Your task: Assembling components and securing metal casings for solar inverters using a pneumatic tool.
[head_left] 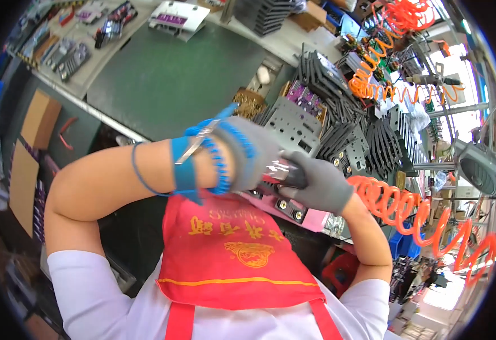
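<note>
My right hand, in a grey glove, is closed round a dark hand tool with a red part; motion blur hides its exact kind. Right beside the tool is my left hand, also gloved in grey, with its back up and its fingers out of sight. A blue wrist strap with a coiled blue cord circles that wrist. Below both hands lies a pinkish panel bearing black parts with round metal fittings. Just beyond them is a grey metal plate with holes.
A green work mat covers the bench to the left. Stacked dark metal brackets crowd the right side, near a box of small brass-coloured pieces. An orange coiled air hose hangs beside my right arm. Cardboard stands at far left.
</note>
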A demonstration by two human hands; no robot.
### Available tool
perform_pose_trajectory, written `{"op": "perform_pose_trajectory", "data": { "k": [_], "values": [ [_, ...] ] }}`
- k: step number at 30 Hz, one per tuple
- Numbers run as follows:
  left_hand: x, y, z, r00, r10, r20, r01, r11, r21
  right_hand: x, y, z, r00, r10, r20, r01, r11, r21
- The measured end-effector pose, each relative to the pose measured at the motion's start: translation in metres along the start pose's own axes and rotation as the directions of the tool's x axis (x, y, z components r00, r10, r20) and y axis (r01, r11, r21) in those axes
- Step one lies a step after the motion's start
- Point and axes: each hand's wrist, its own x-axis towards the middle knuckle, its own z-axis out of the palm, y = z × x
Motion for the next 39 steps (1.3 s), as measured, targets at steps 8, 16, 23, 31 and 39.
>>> {"op": "perform_pose_trajectory", "data": {
  "k": [8, 16, 23, 31, 39],
  "values": [
    [0.024, 0.036, 0.053, 0.787, 0.455, -0.416, -0.467, 0.881, 0.08, -0.066, 0.043, 0.053, 0.978, -0.039, -0.205, 0.07, 0.986, 0.148],
    [0.114, -0.044, 0.132, 0.799, -0.434, -0.417, 0.3, 0.887, -0.35, -0.106, 0.088, 0.092, 0.933, 0.296, -0.202, -0.221, 0.918, 0.328],
    [0.131, -0.053, 0.15, 0.761, -0.464, -0.454, 0.227, 0.845, -0.484, -0.089, 0.099, 0.1, 0.931, 0.322, -0.17, -0.257, 0.912, 0.32],
    [0.132, -0.051, 0.163, 0.668, -0.571, -0.477, 0.214, 0.762, -0.612, -0.074, 0.118, 0.097, 0.943, 0.302, -0.143, -0.26, 0.932, 0.251],
    [0.13, -0.049, 0.157, 0.649, -0.655, -0.388, 0.236, 0.657, -0.716, -0.066, 0.127, 0.09, 0.964, 0.245, -0.1, -0.207, 0.932, 0.297]
  ]
}}
